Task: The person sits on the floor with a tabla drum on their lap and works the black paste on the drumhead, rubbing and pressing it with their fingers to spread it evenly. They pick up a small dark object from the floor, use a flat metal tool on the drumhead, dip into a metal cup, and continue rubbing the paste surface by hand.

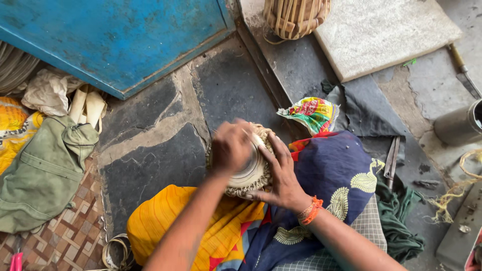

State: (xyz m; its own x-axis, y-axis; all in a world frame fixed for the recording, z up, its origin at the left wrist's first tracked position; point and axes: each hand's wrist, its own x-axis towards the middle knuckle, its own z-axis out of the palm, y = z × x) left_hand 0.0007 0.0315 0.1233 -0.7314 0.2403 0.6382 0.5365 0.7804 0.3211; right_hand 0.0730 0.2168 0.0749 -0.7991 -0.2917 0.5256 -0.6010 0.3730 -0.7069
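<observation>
Over the lap, the left hand (232,148) is closed on top of a small round woven basket (248,173) (blurred), the right hand (283,175) cups its side; beyond, stone floor (150,150), blue door (115,35).

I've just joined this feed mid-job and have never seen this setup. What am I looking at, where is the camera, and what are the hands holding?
There is no machine here: a person works with two bare hands. The one picture comes from a camera on their head, looking down at their lap. The left hand and right hand both grip a small round woven basket over a stone floor. The left hand is blurred. Around them lie a green bag, a blue door, a larger basket, a stone slab, a knife and a metal pot.
</observation>
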